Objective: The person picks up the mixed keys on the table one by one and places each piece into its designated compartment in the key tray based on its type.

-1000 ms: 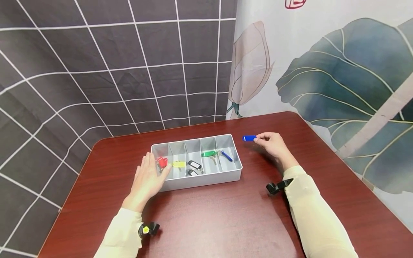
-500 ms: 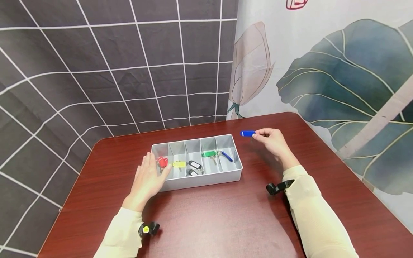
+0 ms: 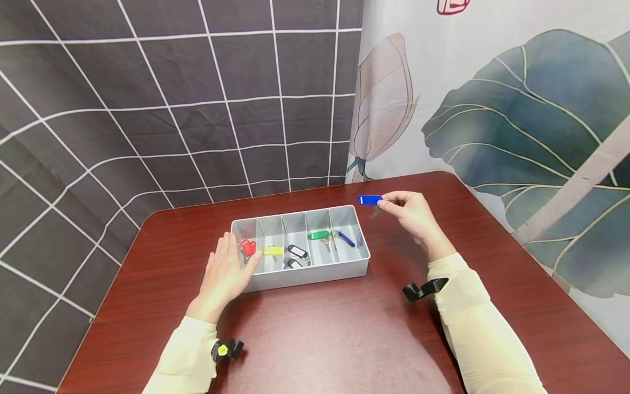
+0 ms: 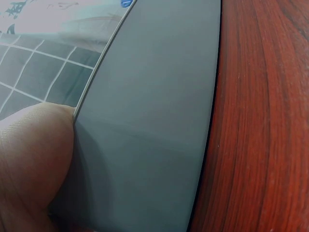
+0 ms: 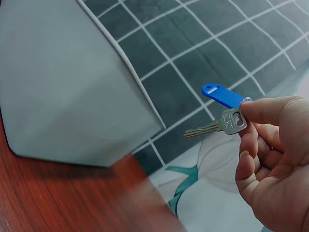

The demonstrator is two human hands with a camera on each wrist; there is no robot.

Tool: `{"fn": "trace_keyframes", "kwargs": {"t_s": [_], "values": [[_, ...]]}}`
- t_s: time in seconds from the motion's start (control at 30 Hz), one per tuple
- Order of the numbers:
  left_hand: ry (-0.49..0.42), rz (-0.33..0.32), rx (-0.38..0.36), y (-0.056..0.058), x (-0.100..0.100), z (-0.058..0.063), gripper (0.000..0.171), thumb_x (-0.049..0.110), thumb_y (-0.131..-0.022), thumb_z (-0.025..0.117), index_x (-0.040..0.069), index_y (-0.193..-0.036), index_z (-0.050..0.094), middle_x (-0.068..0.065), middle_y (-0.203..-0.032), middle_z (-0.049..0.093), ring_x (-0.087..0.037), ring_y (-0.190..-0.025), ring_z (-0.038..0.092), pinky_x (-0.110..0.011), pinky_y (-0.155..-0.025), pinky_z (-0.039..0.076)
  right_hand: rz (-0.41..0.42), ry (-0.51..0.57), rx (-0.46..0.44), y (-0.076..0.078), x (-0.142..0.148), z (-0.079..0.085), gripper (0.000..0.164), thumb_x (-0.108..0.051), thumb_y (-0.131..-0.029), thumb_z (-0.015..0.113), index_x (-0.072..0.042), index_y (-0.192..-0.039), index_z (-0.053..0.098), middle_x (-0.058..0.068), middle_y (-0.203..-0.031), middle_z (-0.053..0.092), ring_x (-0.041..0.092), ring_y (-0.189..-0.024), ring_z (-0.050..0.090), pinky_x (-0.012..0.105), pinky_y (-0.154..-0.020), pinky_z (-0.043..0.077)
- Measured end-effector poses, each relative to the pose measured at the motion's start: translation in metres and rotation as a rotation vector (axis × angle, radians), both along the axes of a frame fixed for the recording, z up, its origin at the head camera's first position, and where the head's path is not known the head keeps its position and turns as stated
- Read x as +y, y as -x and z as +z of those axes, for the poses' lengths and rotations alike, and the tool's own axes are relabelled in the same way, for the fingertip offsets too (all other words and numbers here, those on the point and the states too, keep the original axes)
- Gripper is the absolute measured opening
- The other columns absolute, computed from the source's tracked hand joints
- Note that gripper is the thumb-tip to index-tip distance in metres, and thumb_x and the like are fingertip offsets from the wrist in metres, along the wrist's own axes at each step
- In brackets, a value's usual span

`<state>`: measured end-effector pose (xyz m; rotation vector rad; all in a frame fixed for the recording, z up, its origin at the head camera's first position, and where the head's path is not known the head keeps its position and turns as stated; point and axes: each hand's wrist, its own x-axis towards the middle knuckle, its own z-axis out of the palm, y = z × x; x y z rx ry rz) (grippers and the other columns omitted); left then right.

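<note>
My right hand (image 3: 410, 216) pinches a blue key tag (image 3: 369, 200) between thumb and forefinger, in the air just right of the tray's far right corner. From the tag's ring hangs a silver key (image 5: 217, 126), clear in the right wrist view. A grey tray (image 3: 305, 275) with several compartments stands on the table. My left hand (image 3: 223, 273) rests against its left front corner, fingers straight, the thumb over the rim. Inside lie red tags (image 3: 248, 247), a yellow tag (image 3: 273, 250), black-rimmed tags (image 3: 297, 251), a green tag (image 3: 318, 235) and another blue tag (image 3: 346, 238), the last in the rightmost compartment.
The dark red wooden table (image 3: 315, 339) extends around the tray on all sides. Behind it hang a grey gridded curtain (image 3: 251, 126) and a white curtain with flower and leaf prints (image 3: 389, 98). Black wrist straps sit on both cuffs.
My right hand has risen and moved left with the blue key tag, closer to the tray's right end. The key below it now shows. My left hand and the tray stay put.
</note>
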<state>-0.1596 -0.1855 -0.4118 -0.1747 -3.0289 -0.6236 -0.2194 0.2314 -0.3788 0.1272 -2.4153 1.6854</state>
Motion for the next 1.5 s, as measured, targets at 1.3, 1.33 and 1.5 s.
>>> {"fn": "trace_keyframes", "kwargs": {"t_s": [1.3, 1.33, 1.5], "values": [[-0.008, -0.001, 0.01, -0.001, 0.001, 0.001, 0.094, 0.061, -0.094, 0.04, -0.011, -0.148, 0.014, -0.029, -0.155, 0.014, -0.044, -0.143, 0.014, -0.061, -0.111, 0.016, 0.121, -0.098, -0.118, -0.004, -0.046, -0.017, 0.017, -0.016, -0.086, 0.072, -0.003, -0.097, 0.072, 0.009, -0.085, 0.068, 0.023, -0.077, 0.054, 0.023, -0.062, 0.046], [-0.008, -0.001, 0.009, -0.001, 0.001, 0.001, 0.094, 0.061, -0.094, 0.04, -0.011, -0.148, 0.014, -0.029, -0.155, 0.014, -0.044, -0.143, 0.014, -0.061, -0.111, 0.016, 0.121, -0.098, -0.12, -0.004, -0.046, -0.017, 0.017, -0.016, -0.086, 0.073, -0.003, -0.097, 0.072, 0.009, -0.084, 0.068, 0.023, -0.077, 0.054, 0.023, -0.062, 0.046], [-0.01, -0.004, 0.015, 0.0, 0.001, 0.001, 0.094, 0.061, -0.094, 0.04, -0.011, -0.148, 0.015, -0.029, -0.155, 0.014, -0.044, -0.143, 0.014, -0.061, -0.111, 0.016, 0.122, -0.108, -0.111, -0.004, -0.048, -0.018, 0.016, -0.016, -0.086, 0.073, -0.003, -0.095, 0.073, 0.007, -0.08, 0.068, 0.021, -0.074, 0.053, 0.023, -0.06, 0.045]]}}
